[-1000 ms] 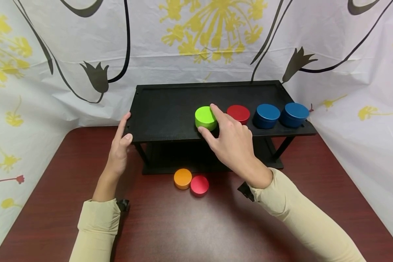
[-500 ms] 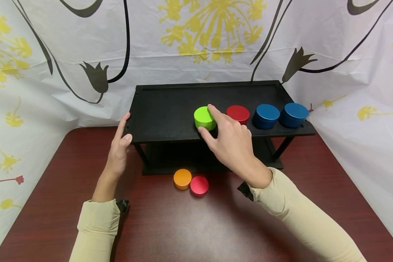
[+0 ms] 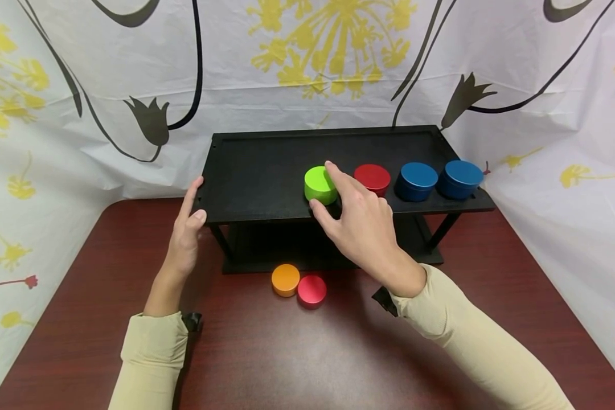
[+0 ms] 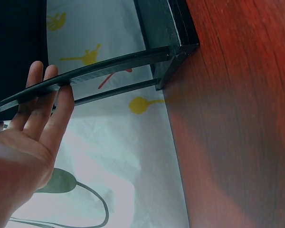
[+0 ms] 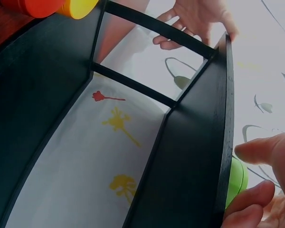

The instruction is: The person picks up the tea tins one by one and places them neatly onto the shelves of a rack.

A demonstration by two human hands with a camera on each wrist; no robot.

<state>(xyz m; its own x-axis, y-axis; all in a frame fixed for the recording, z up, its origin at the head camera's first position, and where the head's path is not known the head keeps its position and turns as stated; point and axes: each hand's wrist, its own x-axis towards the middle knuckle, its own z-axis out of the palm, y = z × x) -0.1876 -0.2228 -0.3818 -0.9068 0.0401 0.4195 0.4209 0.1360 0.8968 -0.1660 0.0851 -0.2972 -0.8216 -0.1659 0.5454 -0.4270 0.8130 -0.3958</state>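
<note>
A black two-tier shelf (image 3: 266, 176) stands on the table. My left hand (image 3: 185, 233) holds the left end of its top tier, thumb at the front corner; in the left wrist view several fingers (image 4: 59, 111) reach past a black bar. On the top tier, my right hand (image 3: 364, 222) holds a bright green round tin (image 3: 320, 187) between thumb and index finger, standing upright near the front edge. To its right sit a dark red tin (image 3: 373, 179), partly behind the hand, and two blue tins (image 3: 416, 183), close together. The right wrist view shows the green tin (image 5: 236, 179) only in part.
An orange tin (image 3: 286, 280) and a pinkish-red tin (image 3: 311, 291) lie side by side on the reddish-brown table (image 3: 266, 353), in front of the shelf's lower tier (image 3: 277, 265). Behind and at both sides hangs a white patterned sheet (image 3: 287, 102).
The green tin has shifted very slightly left along the top tier, with the right hand following. The left hand stays on the shelf's end, and the other tins stand as before.
</note>
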